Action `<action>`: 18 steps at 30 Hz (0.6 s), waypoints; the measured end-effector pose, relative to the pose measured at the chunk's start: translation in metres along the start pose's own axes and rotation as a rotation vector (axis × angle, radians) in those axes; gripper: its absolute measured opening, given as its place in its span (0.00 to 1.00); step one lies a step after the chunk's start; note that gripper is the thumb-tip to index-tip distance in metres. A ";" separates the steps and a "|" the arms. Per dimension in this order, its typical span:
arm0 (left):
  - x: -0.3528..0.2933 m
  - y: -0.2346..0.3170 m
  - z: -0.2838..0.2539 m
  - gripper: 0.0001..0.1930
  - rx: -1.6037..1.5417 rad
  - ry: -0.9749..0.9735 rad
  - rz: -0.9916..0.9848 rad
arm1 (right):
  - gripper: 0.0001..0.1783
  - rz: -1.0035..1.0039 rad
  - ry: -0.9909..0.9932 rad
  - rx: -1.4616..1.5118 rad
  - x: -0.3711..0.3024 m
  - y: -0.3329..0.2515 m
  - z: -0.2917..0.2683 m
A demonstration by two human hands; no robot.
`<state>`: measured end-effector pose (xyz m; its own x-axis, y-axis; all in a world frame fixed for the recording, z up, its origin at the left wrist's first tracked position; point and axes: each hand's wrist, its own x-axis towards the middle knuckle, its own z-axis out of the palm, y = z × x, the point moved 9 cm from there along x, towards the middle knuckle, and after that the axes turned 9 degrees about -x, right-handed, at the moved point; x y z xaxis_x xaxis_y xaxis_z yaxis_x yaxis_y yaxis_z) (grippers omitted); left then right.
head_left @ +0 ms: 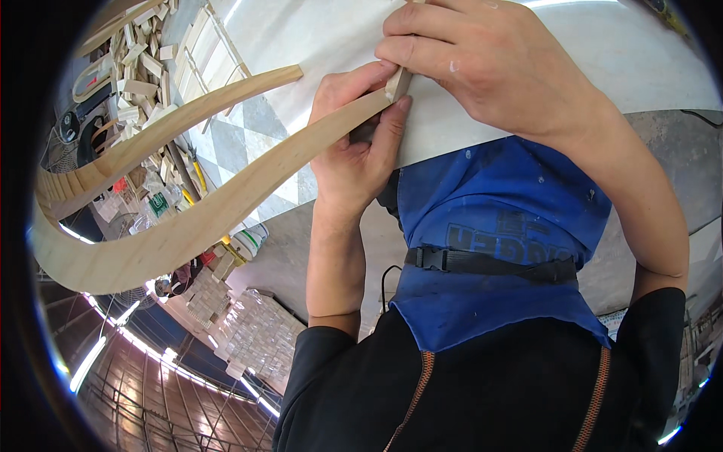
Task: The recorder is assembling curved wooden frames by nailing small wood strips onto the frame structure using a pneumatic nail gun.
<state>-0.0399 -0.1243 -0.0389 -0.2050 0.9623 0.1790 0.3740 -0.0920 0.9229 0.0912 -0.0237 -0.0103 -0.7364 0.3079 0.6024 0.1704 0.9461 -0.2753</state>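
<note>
A pale curved wooden frame (226,207) bends in a U toward the left, its two long arms running up and right. My left hand (350,139) is closed round the end of the nearer arm, thumb on one side and fingers on the other. Against that end stands a narrow wooden piece (399,83), whose upper part passes under my right hand (489,64). The fingers of the right hand are bent and closed on this narrow piece; their tips partly hide it. I cannot tell whether the two pieces are joined.
A white-covered table (324,34) lies beyond my hands. Many loose wood blocks (139,75) are heaped at the far left, near a checkered surface (248,143). A white bucket (248,239) and a wrapped stack of blocks (260,335) stand at left. I wear a blue apron (489,196).
</note>
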 end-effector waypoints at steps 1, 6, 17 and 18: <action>0.000 -0.001 0.000 0.23 -0.009 -0.002 -0.006 | 0.07 0.046 -0.035 0.123 0.000 0.004 0.003; 0.003 0.002 0.001 0.22 -0.010 -0.016 -0.013 | 0.08 -0.156 0.124 -0.365 -0.004 -0.011 -0.004; 0.005 0.011 -0.001 0.22 0.097 -0.037 0.099 | 0.08 0.048 -0.072 0.078 0.008 -0.002 -0.010; 0.004 0.011 0.000 0.22 0.107 -0.053 0.086 | 0.08 0.058 -0.049 0.110 0.008 -0.001 -0.011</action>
<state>-0.0372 -0.1212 -0.0282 -0.1209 0.9645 0.2347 0.4833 -0.1493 0.8626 0.0928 -0.0208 0.0030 -0.7592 0.3540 0.5462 0.1426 0.9093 -0.3910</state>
